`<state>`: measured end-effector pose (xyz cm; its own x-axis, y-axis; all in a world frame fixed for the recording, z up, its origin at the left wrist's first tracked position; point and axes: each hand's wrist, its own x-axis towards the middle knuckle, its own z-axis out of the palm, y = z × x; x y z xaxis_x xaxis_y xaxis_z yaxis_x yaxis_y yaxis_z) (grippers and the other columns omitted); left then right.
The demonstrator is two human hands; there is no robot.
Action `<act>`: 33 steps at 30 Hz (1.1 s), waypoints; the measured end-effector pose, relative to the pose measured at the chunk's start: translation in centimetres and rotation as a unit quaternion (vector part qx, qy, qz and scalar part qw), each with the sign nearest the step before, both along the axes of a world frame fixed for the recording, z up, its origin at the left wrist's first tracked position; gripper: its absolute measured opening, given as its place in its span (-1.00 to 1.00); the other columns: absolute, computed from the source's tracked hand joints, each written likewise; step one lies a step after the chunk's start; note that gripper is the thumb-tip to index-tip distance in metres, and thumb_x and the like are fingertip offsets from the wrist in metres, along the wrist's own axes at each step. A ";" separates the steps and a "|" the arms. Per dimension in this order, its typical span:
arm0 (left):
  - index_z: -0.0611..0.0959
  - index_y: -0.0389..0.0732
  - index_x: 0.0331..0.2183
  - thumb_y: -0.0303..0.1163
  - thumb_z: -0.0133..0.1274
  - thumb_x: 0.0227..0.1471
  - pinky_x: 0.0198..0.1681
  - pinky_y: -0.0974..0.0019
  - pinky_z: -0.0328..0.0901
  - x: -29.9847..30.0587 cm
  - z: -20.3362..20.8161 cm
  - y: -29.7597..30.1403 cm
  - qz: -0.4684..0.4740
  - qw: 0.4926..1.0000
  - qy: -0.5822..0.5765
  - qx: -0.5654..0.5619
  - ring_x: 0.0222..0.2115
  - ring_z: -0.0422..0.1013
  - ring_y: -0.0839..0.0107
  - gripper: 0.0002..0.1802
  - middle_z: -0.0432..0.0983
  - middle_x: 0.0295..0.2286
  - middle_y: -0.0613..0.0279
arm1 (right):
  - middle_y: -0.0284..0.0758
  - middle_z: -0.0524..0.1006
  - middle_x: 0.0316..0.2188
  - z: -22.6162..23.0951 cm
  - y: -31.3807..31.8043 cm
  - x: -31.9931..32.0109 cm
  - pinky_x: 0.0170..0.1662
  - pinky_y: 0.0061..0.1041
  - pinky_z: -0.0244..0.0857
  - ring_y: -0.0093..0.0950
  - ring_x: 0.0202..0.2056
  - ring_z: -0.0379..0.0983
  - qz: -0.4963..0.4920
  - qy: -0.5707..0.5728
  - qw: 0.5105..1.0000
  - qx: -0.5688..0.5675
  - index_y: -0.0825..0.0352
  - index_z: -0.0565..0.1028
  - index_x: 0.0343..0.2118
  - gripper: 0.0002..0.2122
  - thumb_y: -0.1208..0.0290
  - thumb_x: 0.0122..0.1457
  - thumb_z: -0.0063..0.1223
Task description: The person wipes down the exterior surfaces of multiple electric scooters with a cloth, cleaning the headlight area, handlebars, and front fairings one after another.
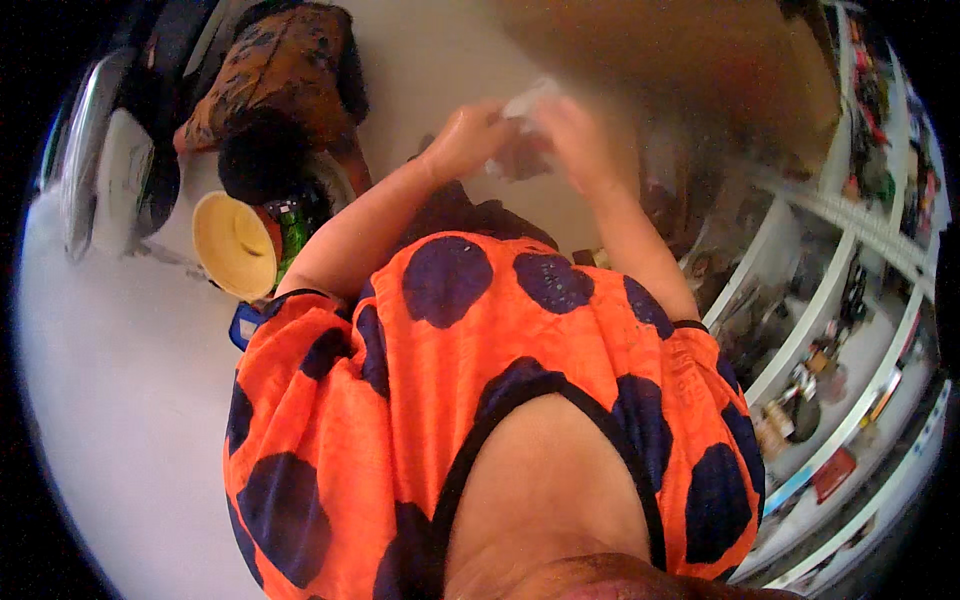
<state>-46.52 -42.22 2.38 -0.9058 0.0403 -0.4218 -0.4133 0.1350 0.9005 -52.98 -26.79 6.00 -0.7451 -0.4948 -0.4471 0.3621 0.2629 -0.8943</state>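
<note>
Both arms reach forward, away from my chest. My left hand [475, 137] is closed on a crumpled whitish piece [534, 98] that looks like thin, partly see-through plastic. Its lower part hangs between the hands and looks pinkish; the exact kind cannot be made out. My right hand [582, 145] is up against the same piece from the other side. Motion smears its fingers, so their grip on it does not show.
At the far left another person [285, 75] in a brown patterned top bends down near a yellow bucket [236, 245] and something green [293, 232]. White shelves [805, 345] with many small goods line the right side. A large brown surface [700, 70] stands at the far right.
</note>
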 end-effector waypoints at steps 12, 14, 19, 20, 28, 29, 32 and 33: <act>0.50 -0.27 -0.21 -0.24 -0.16 0.08 -0.30 0.42 0.25 -18.3 3.3 -15.4 0.136 0.970 -0.034 0.200 -0.38 0.36 0.51 -0.66 0.46 -0.38 0.30 | -0.31 0.52 -0.37 2.6 -15.6 -22.0 -0.23 -0.54 0.29 -0.54 -0.31 0.42 0.175 0.046 0.978 0.102 0.43 0.46 -0.25 -0.65 0.26 -0.02 0.15; 0.50 -0.26 -0.20 -0.25 -0.11 0.05 -0.30 0.44 0.25 -22.1 4.5 -15.2 0.183 0.956 -0.039 0.224 -0.37 0.36 0.51 -0.67 0.47 -0.37 0.30 | -0.34 0.52 -0.40 3.4 -15.6 -26.4 -0.23 -0.57 0.27 -0.57 -0.33 0.40 0.157 0.021 0.985 0.067 0.41 0.47 -0.26 -0.70 0.29 0.01 0.10; 0.51 -0.27 -0.21 -0.28 0.00 -0.02 -0.29 0.43 0.27 -30.0 6.9 -16.5 0.235 0.970 -0.015 0.065 -0.35 0.37 0.53 -0.66 0.48 -0.38 0.26 | -0.43 0.43 -0.54 1.0 -16.1 -36.3 -0.39 -0.59 0.20 -0.63 -0.48 0.28 0.189 0.191 0.963 0.001 0.39 0.46 -0.39 -0.81 0.36 0.02 -0.04; 0.51 -0.27 -0.22 -0.28 0.01 -0.03 -0.29 0.42 0.28 -31.5 7.1 -16.8 0.242 0.970 -0.008 0.025 -0.35 0.37 0.54 -0.66 0.49 -0.39 0.25 | -0.44 0.42 -0.56 1.5 -16.8 -38.6 -0.41 -0.59 0.19 -0.63 -0.49 0.26 0.194 0.187 0.963 -0.003 0.39 0.45 -0.41 -0.81 0.35 0.02 -0.04; 0.58 -0.25 -0.25 -0.27 -0.04 0.02 -0.19 0.35 0.28 -42.5 7.8 -17.1 0.383 0.888 0.025 -0.252 -0.26 0.42 0.34 -0.70 0.50 -0.28 0.09 | -0.38 0.47 -0.51 2.6 -22.4 -54.9 -0.37 -0.50 0.23 -0.53 -0.48 0.33 0.310 0.224 0.924 -0.014 0.40 0.47 -0.34 -0.74 0.29 0.03 -0.08; 0.57 -0.26 -0.24 -0.27 -0.05 0.04 -0.18 0.35 0.28 -43.4 7.9 -17.5 0.401 0.880 0.021 -0.253 -0.25 0.42 0.34 -0.69 0.49 -0.25 0.09 | -0.37 0.48 -0.50 1.5 -23.3 -56.6 -0.37 -0.50 0.23 -0.52 -0.47 0.33 0.328 0.214 0.920 -0.037 0.40 0.47 -0.34 -0.74 0.30 0.03 -0.09; 0.49 -0.29 -0.12 -0.29 -0.16 0.11 -0.15 0.34 0.27 -45.1 8.4 -20.2 0.473 0.878 0.024 -0.072 -0.20 0.40 0.30 -0.65 0.45 -0.18 0.06 | -0.38 0.46 -0.50 1.2 -27.3 -60.0 -0.38 -0.51 0.22 -0.53 -0.47 0.32 0.352 0.121 0.926 -0.068 0.41 0.47 -0.36 -0.75 0.32 0.02 -0.09; 0.44 -0.30 -0.08 -0.31 -0.19 0.12 -0.14 0.34 0.28 -45.6 8.9 -21.3 0.515 0.856 0.037 0.043 -0.19 0.40 0.28 -0.63 0.44 -0.16 0.05 | -0.38 0.45 -0.50 2.1 -29.0 -60.7 -0.38 -0.51 0.22 -0.54 -0.48 0.31 0.356 0.082 0.929 -0.060 0.42 0.47 -0.37 -0.76 0.33 0.02 -0.10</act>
